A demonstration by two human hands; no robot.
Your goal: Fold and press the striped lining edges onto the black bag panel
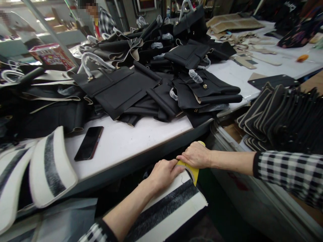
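Observation:
A white panel with a black stripe slants below the table's front edge, with a ragged right end. My left hand is closed on its upper edge, thumb on the top face and the other fingers partly hidden. Just to the right, my right hand is closed around a curved yellow strip at the panel's upper right corner. Part of the strip sticks out above the fist and part hangs below it. Both hands almost meet there. What the strip is made of, I cannot tell.
Black handbags with wrapped handles are heaped on the white table. A phone lies near its front edge, beside curved white striped pieces. On the right stand many dark edged pieces in a row. A person is behind.

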